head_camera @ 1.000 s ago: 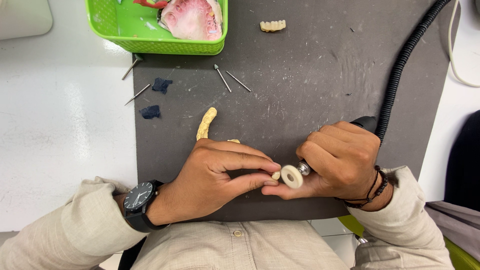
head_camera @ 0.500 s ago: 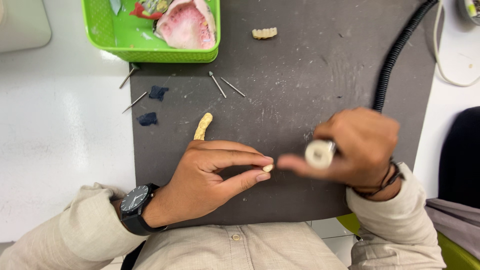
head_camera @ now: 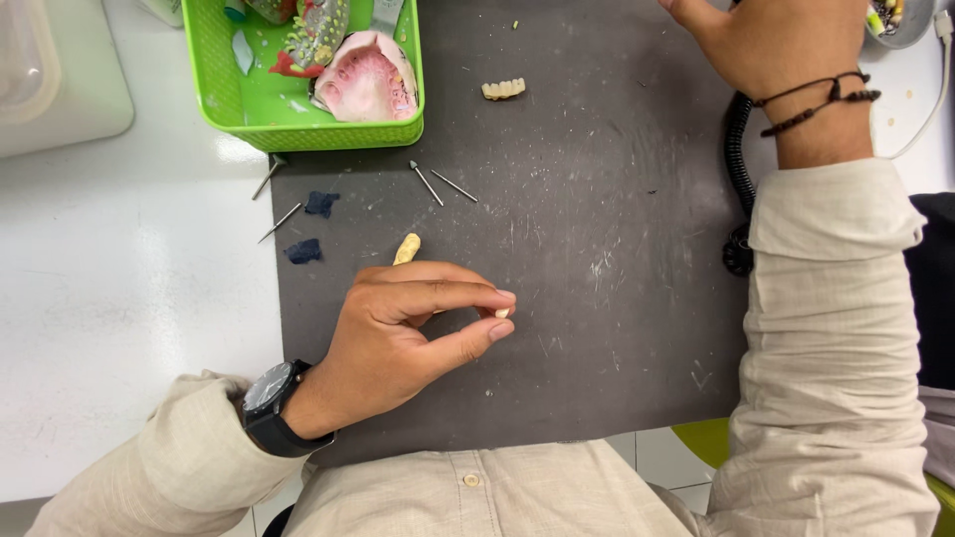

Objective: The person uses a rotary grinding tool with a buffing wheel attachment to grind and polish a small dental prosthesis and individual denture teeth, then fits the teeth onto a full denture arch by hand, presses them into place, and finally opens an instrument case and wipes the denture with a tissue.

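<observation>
Two fingertips of the left hand (head_camera: 398,338) are pressed together on a small tooth-like piece (head_camera: 502,312), cream in colour, which is held just above the dark mat (head_camera: 597,298) near its middle. The grip is a fine pinch of thumb and forefinger, the other fingers curled alongside. The right hand (head_camera: 776,45) is stretched to the far right corner of the mat, beside a black ribbed hose (head_camera: 738,159); whether its grip is closed on anything cannot be told, as the fingers are cut off by the frame's edge.

The piece is tiny, smooth and rounded, so it could slip from the pinch if the pressure is eased, and it would likely be hard to spot among the pale scratches and dust on the mat.

Just behind the left hand a curved cream strip (head_camera: 407,248) lies flat. Farther out, thin metal pins (head_camera: 438,184) and two dark blue scraps (head_camera: 313,224) are scattered. A short row of teeth (head_camera: 502,89) rests near the far edge. A bright green plastic basket (head_camera: 214,94) with perforated walls holds a glossy pink denture base (head_camera: 363,85). The mat lies on a white table (head_camera: 119,278).
</observation>
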